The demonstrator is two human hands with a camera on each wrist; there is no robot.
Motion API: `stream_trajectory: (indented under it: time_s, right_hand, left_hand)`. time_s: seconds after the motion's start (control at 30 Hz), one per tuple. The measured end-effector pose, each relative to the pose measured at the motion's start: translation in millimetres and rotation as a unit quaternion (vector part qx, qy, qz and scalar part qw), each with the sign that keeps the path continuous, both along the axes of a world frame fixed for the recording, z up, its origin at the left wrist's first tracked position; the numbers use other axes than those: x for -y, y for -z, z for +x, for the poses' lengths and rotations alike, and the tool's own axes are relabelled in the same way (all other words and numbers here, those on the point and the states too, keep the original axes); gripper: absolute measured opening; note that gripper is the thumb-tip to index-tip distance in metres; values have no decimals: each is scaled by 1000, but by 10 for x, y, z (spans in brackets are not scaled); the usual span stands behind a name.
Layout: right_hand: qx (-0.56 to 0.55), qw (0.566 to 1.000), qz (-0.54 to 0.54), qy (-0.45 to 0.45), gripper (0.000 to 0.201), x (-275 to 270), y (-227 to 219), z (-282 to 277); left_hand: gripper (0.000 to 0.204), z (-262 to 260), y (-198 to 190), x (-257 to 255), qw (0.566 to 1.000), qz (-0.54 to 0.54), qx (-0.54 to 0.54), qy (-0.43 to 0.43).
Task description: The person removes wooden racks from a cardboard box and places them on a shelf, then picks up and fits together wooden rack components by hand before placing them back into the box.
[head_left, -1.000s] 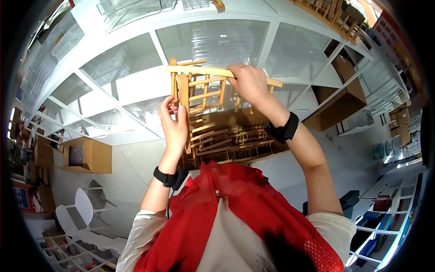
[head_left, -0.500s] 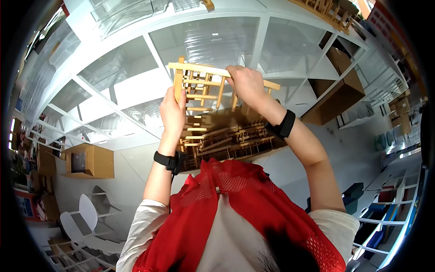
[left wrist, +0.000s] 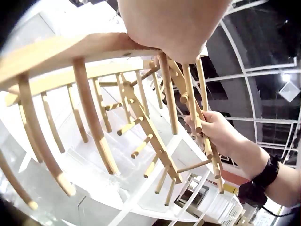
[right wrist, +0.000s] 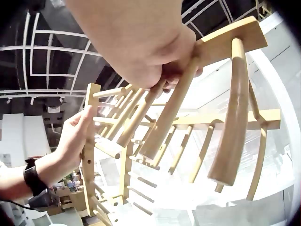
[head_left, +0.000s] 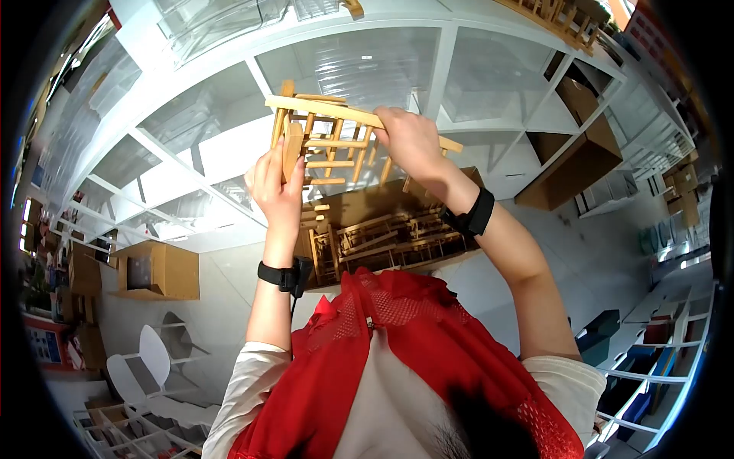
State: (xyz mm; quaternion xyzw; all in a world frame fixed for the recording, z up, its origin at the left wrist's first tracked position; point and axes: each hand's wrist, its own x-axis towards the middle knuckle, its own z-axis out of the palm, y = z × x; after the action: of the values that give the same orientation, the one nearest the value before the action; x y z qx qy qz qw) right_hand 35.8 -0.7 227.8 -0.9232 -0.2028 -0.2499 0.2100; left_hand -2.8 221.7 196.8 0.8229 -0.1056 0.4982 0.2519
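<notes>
A pale wooden peg rack (head_left: pixel 329 109), made of flat bars with rows of round dowels, is held up in front of the red vest. My right hand (head_left: pixel 413 145) grips its top bar from above, right of the middle. At the rack's left end, my left hand (head_left: pixel 277 187) holds a second flat bar (head_left: pixel 293 151) between thumb and fingers. The right wrist view shows the left hand (right wrist: pixel 73 136) against that bar (right wrist: pixel 88 155), with dowels sticking out from it. My right hand (left wrist: pixel 216 131) appears on the far bar in the left wrist view.
Below the rack stands an open cardboard box (head_left: pixel 359 203) with many wooden racks (head_left: pixel 397 237) inside. White shelving (head_left: pixel 443 76) with glassy panels runs across the front. Other cardboard boxes (head_left: pixel 172 271) stand on the floor to the left, near a white chair (head_left: pixel 155 356).
My left hand goes from loosely bent fingers beside the bar to holding it. The rack turns, its long side bar now looking much shorter, and its left end shifts left and up.
</notes>
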Motion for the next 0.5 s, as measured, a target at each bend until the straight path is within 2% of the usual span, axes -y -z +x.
stream_trajectory:
  time_s: [0.07, 0.1, 0.23, 0.33, 0.37, 0.5]
  right_hand:
    - [24, 1000, 5, 6, 14, -16, -17, -9]
    - [36, 999, 7, 9, 14, -15, -25, -16]
    - [33, 999, -10, 3, 16, -24, -75, -52]
    - [43, 999, -17, 5, 15, -36, -77, -64]
    - [49, 999, -22, 12, 15, -43, -69, -66]
    - [97, 994, -34, 20, 14, -81, -16, -76]
  left_hand:
    - [38, -23, -34, 27, 998, 5, 36, -46]
    - [46, 7, -26, -9, 999, 20, 37, -24]
    - [45, 71, 23, -108, 998, -13, 9, 53]
    - [44, 107, 87, -137, 997, -28, -14, 74]
    - [39, 69, 81, -144, 997, -9, -40, 68]
    - [42, 67, 170, -141, 994, -52, -23, 90]
